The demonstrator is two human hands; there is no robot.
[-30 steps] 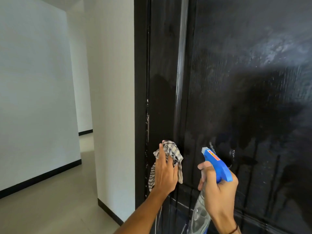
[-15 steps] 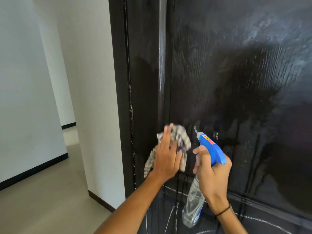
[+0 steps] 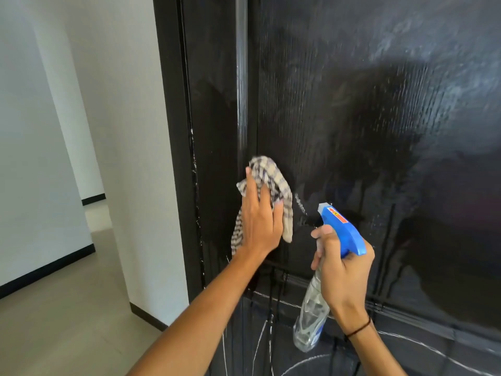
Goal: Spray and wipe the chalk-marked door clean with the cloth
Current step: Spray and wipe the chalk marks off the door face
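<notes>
Left hand (image 3: 257, 221) flat, pressing cloth (image 3: 271, 180) on door (image 3: 379, 131); right hand (image 3: 341, 270) clamped round spray bottle (image 3: 340, 229). Best wiped firmly toward chalk streak (image 3: 299, 203) right of cloth.

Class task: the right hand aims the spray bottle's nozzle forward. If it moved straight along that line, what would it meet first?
Most likely the wet black door, just ahead of the spray bottle in the right hand; depth is unclear.

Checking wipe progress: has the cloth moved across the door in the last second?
Yes. The cloth, under the left hand, went rightward: from left of the door's vertical groove to overlapping its right side.
</notes>
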